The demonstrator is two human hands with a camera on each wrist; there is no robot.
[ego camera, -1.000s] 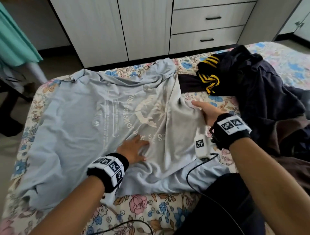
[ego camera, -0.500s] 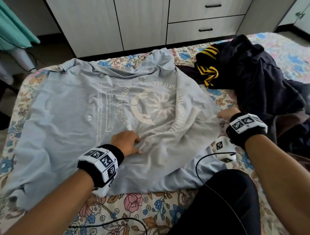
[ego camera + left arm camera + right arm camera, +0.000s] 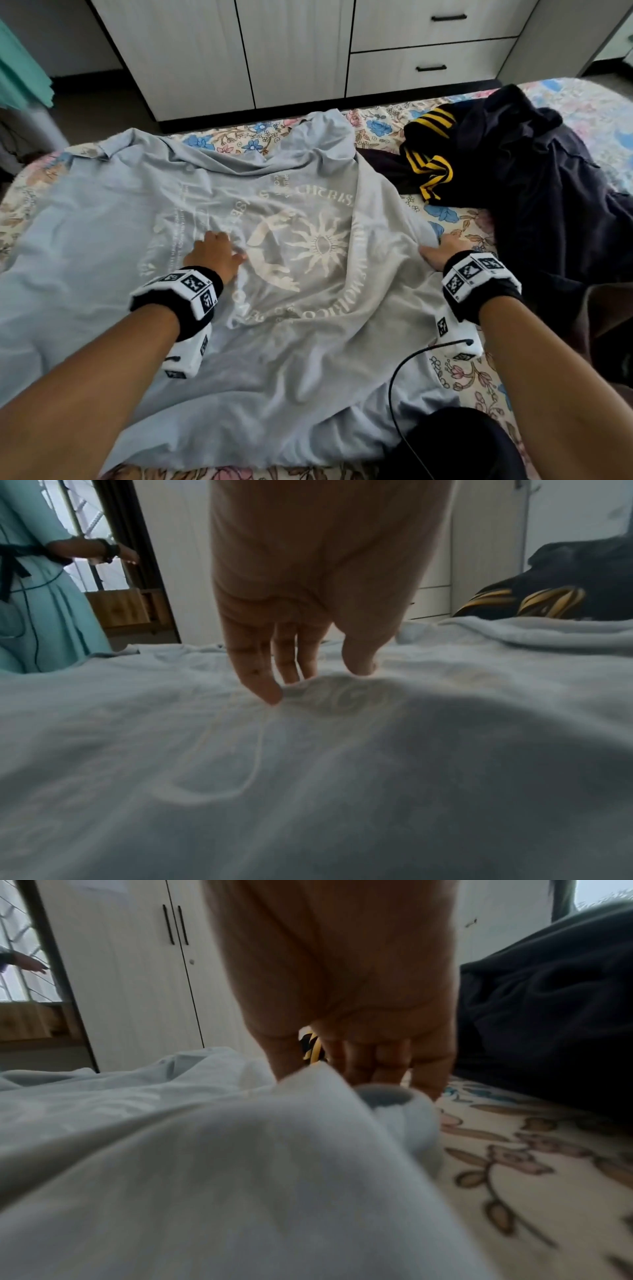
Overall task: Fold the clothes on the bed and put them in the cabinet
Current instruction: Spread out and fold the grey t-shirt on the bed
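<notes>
Both hands flatten shirt (image 3: 113,219) pre-fold: L hand (image 3: 214,251) pinches cloth mid-print, R hand (image 3: 445,248) grips right edge. Next: fold sides in.

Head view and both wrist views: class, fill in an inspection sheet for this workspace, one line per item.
Surface: bed with floral sheet.
Job's things: light blue printed shirt spread out, wrinkled; dark clothes pile with a yellow-striped garment; white cabinet, doors shut.
Clutter: nothing seen.
Hands: left hand pinches a shirt wrinkle; right hand grips the shirt's right edge.
Cables: black cable from the right wrist unit.
Surroundings: another person in teal beside the bed.
</notes>
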